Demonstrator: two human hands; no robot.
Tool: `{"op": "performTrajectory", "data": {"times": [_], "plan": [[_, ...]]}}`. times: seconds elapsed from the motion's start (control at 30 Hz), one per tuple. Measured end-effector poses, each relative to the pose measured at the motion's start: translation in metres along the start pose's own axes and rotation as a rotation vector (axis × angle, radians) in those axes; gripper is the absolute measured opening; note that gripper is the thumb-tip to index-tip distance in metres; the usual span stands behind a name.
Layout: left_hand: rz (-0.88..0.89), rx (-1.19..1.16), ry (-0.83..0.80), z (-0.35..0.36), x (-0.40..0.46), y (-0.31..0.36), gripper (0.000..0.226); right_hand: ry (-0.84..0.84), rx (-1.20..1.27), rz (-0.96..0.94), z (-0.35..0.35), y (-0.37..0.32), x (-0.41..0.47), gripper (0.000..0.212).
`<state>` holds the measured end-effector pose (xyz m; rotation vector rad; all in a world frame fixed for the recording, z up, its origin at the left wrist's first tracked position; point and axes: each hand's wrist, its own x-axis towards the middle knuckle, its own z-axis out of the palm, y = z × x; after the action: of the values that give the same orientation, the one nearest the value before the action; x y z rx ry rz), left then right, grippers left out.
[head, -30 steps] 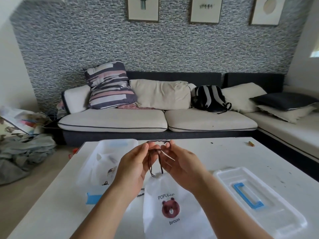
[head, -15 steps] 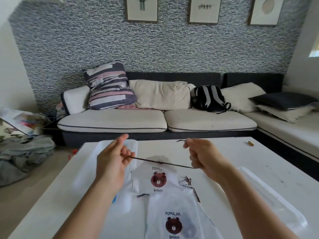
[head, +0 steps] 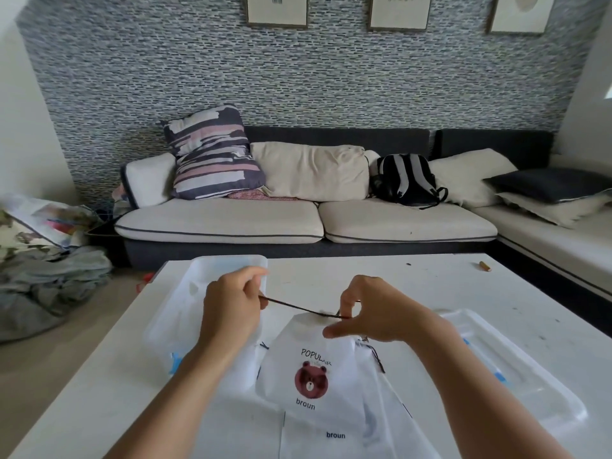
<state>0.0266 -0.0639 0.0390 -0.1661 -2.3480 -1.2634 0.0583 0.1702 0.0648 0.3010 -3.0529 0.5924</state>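
A white drawstring bag (head: 311, 366) with a brown bear print and the words POPULAR and broun is held up over the white table (head: 414, 286). A thin brown drawstring (head: 291, 305) runs taut across its gathered top. My left hand (head: 231, 309) pinches the string's left end. My right hand (head: 374, 309) pinches the string at the bag's top, forefinger stretched to the left. More bags of the same kind (head: 334, 435) lie flat under it, near the front edge.
A clear plastic box (head: 205, 279) stands left of my hands, and its lid (head: 530, 385) with a blue handle lies at the right. A small brown item (head: 484, 266) lies at the far right of the table. Behind stands a sofa (head: 298, 223) with cushions and a backpack (head: 405, 180).
A second ago both hands were close together working the string above the bag. They pulled apart and drew the string taut. Now they are a little closer, with the bag's top gathered.
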Motion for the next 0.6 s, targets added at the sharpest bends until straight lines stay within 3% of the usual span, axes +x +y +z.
{"op": "performTrajectory", "data": {"times": [0.1, 0.23, 0.4, 0.5, 0.6], "plan": [[0.008, 0.010, -0.220, 0.001, -0.002, 0.000, 0.018, 0.009, 0.087, -0.035, 0.003, 0.001, 0.003, 0.034], [0.000, 0.013, -0.529, 0.004, -0.008, 0.001, 0.028, 0.024, 0.261, -0.068, 0.003, -0.002, 0.002, 0.027], [0.238, 0.235, -0.508, 0.007, -0.007, -0.005, 0.030, 0.024, 0.328, -0.084, 0.006, 0.001, 0.007, 0.024], [0.298, 0.257, -0.521, 0.001, -0.008, 0.001, 0.045, 0.063, 0.431, -0.093, 0.007, 0.001, 0.009, 0.026], [0.318, 0.247, -0.538, 0.002, -0.012, 0.005, 0.034, 0.048, 0.559, -0.069, 0.008, 0.001, 0.009, 0.029]]}}
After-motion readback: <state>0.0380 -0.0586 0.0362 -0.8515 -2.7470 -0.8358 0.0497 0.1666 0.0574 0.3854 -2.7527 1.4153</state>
